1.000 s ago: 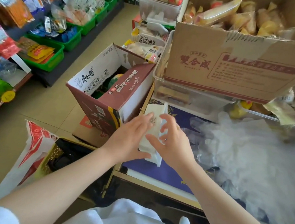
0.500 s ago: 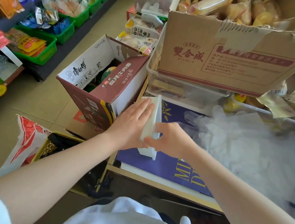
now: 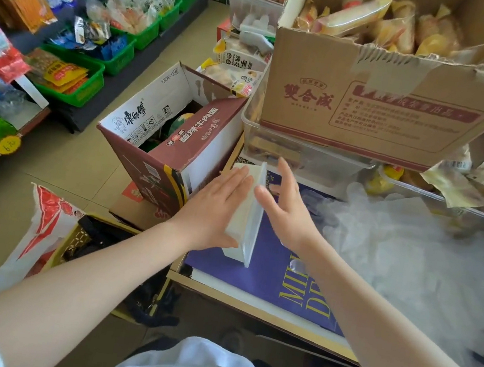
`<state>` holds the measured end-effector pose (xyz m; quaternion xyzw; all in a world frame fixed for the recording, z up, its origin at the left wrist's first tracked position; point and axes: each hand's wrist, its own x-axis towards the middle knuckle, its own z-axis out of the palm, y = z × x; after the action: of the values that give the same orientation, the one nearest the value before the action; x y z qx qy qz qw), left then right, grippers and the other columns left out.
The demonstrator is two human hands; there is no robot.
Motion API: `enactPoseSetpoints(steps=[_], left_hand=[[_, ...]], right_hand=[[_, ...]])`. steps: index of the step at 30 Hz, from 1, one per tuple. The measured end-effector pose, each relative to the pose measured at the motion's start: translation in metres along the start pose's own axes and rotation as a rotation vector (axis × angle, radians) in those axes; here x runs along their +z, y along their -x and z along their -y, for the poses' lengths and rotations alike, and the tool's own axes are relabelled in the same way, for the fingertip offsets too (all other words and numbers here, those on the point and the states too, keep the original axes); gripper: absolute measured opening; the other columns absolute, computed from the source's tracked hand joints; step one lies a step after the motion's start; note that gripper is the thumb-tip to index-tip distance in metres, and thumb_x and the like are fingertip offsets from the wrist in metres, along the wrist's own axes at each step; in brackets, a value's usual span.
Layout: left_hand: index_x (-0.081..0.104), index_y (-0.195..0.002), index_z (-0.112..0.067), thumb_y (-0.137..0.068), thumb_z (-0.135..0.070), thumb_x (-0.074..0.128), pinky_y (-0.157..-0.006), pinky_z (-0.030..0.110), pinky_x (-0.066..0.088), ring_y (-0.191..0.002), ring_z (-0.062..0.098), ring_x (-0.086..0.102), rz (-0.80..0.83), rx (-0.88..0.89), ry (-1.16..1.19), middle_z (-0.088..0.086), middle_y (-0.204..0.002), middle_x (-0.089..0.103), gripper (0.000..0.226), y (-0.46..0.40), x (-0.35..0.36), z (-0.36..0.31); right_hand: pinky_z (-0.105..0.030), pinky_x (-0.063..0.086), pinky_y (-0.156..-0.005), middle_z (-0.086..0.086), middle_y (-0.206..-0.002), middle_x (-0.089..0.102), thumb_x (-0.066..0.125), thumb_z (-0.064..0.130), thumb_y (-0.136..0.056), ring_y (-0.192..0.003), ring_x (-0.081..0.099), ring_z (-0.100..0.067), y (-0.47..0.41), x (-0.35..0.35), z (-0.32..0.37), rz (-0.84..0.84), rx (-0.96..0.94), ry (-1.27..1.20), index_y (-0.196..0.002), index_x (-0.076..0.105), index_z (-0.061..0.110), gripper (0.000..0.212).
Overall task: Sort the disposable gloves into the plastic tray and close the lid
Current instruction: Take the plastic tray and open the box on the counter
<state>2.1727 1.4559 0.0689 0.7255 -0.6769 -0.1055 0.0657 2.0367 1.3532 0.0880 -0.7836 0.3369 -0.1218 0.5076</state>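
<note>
One plastic tray (image 3: 245, 215) stands up on its long edge on the purple top of the counter (image 3: 268, 277). Its clear lid side faces right. Two hands are at it. The left hand (image 3: 215, 207) lies flat on the tray's white left face, fingers straight and pressing, so this grip is loose and not curled. The right hand (image 3: 290, 208) is just right of the tray with its fingers spread and straight; one fingertip is at the lid edge, and I cannot tell if it touches. This grip grasps nothing.

One big heap of clear disposable gloves (image 3: 410, 260) lies on the counter to the right of the right hand, apart from the tray. I cannot count the gloves in it.

Beyond both hands sits one clear bin (image 3: 300, 157), and one brown cardboard box (image 3: 387, 95) full of yellow snack packs sits on top of it. The bin's front wall is close to the tray's far end, so there is little room that way.

Left of the left hand, the counter edge is very near, and one open red and white carton (image 3: 172, 142) stands right past it. Toward the person there is bare purple counter up to its near edge
</note>
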Motion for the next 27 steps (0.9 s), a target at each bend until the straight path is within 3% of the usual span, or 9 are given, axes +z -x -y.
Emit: enactPoseSetpoints(steps=[2, 4, 6, 9, 12, 17, 21, 23, 27], left_hand=[[-0.009, -0.148, -0.009, -0.075, -0.048, 0.069, -0.116, 0.029, -0.007, -0.144, 0.02, -0.016, 0.02, -0.008, -0.004, 0.007, -0.156, -0.016, 0.114, -0.002, 0.0, -0.001], [-0.003, -0.149, -0.008, -0.072, -0.047, 0.073, -0.117, 0.03, -0.004, -0.145, 0.022, -0.011, 0.006, 0.001, 0.001, 0.01, -0.157, -0.01, 0.116, -0.004, 0.0, 0.0], [0.0, -0.149, -0.008, -0.07, -0.047, 0.075, -0.117, 0.029, -0.002, -0.145, 0.022, -0.009, 0.013, -0.006, 0.003, 0.01, -0.158, -0.008, 0.116, -0.004, 0.0, 0.002], [-0.001, -0.149, -0.008, -0.071, -0.046, 0.074, -0.115, 0.025, -0.008, -0.145, 0.02, -0.011, 0.016, -0.014, 0.021, 0.008, -0.158, -0.009, 0.115, -0.003, 0.0, 0.003], [0.003, -0.149, -0.007, -0.07, -0.048, 0.075, -0.111, 0.021, -0.014, -0.145, 0.02, -0.009, 0.022, -0.018, 0.035, 0.009, -0.158, -0.007, 0.115, -0.003, -0.002, 0.006], [0.0, -0.149, -0.007, -0.07, -0.052, 0.074, -0.106, 0.017, -0.019, -0.14, 0.011, -0.016, 0.025, -0.007, 0.04, 0.007, -0.157, -0.009, 0.117, -0.003, 0.0, 0.008], [-0.016, -0.146, -0.011, -0.065, -0.065, 0.07, -0.107, 0.018, -0.021, -0.133, 0.003, -0.03, 0.088, -0.013, 0.059, -0.009, -0.145, -0.031, 0.129, -0.004, -0.005, 0.006], [-0.022, -0.145, -0.016, -0.061, -0.078, 0.06, -0.111, 0.023, -0.019, -0.134, 0.005, -0.033, 0.171, -0.032, 0.08, -0.013, -0.143, -0.037, 0.132, -0.006, -0.011, 0.004], [-0.015, -0.147, -0.026, -0.064, -0.093, 0.013, -0.118, 0.045, 0.004, -0.144, 0.013, -0.016, 0.201, -0.107, 0.313, -0.02, -0.149, -0.03, 0.111, -0.011, -0.011, 0.002]], right_hand=[[-0.036, 0.037, -0.105, -0.001, -0.148, 0.032, 0.053, 0.042, -0.091, -0.125, 0.044, -0.016, -0.032, -0.004, 0.005, -0.106, 0.113, -0.039, -0.143, 0.032, 0.02, 0.06], [-0.034, 0.047, -0.09, -0.002, -0.127, 0.052, 0.054, 0.036, -0.092, -0.107, 0.052, -0.017, -0.056, -0.01, 0.006, -0.027, 0.252, -0.075, -0.128, 0.05, 0.017, 0.042], [-0.032, 0.049, -0.077, -0.001, -0.104, 0.058, 0.052, 0.035, -0.093, -0.093, 0.055, -0.017, -0.065, -0.011, 0.003, 0.067, 0.271, -0.058, -0.118, 0.056, 0.015, 0.032], [-0.037, 0.05, -0.08, 0.0, -0.09, 0.061, 0.045, 0.033, -0.095, -0.081, 0.06, -0.019, -0.066, -0.012, 0.0, 0.054, 0.12, 0.12, -0.113, 0.059, 0.016, 0.029], [-0.039, 0.052, -0.082, 0.001, -0.089, 0.063, 0.04, 0.027, -0.097, -0.075, 0.062, -0.019, -0.062, -0.015, -0.004, 0.031, 0.032, 0.097, -0.118, 0.059, 0.016, 0.03], [-0.037, 0.054, -0.074, -0.008, -0.095, 0.065, 0.036, 0.019, -0.098, -0.077, 0.063, -0.025, -0.05, -0.03, -0.027, -0.037, 0.069, 0.02, -0.113, 0.06, 0.016, 0.028], [-0.028, 0.054, -0.074, -0.01, -0.086, 0.064, 0.04, 0.028, -0.099, -0.075, 0.063, -0.019, -0.026, -0.03, -0.041, -0.114, 0.156, -0.185, -0.1, 0.058, 0.009, 0.026], [-0.027, 0.054, -0.073, -0.006, -0.084, 0.063, 0.041, 0.026, -0.099, -0.08, 0.063, -0.018, -0.017, -0.032, -0.045, -0.139, 0.175, -0.271, -0.099, 0.056, 0.006, 0.025], [-0.027, 0.051, -0.067, -0.007, -0.091, 0.057, 0.041, 0.019, -0.097, -0.078, 0.059, -0.018, -0.008, -0.036, -0.042, -0.204, 0.254, -0.379, -0.105, 0.052, 0.011, 0.015]])
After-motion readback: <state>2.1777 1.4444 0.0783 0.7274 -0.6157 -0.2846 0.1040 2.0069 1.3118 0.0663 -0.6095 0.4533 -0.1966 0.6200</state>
